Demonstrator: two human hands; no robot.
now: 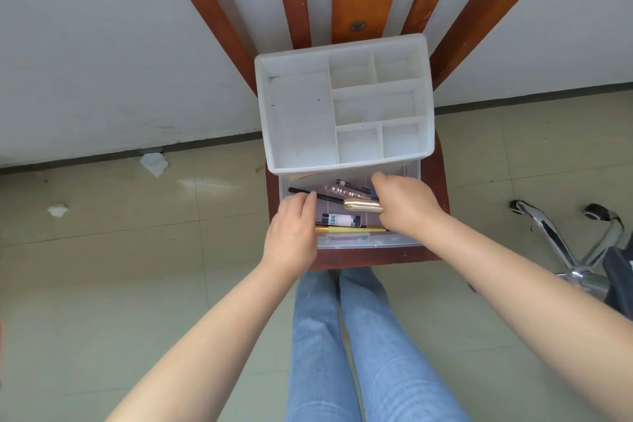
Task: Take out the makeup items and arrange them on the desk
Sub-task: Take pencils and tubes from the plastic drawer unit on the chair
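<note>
Drawer (370, 243), pulled out on chair (428, 255): pencils, gold tube (363, 205), labelled tube (340, 219). My left hand (291, 233) lies flat-fingered on black pencil (329, 198). My right hand (407, 204) curls at gold tube; grip hidden. Lift one item, level, clear of the rim.
</note>
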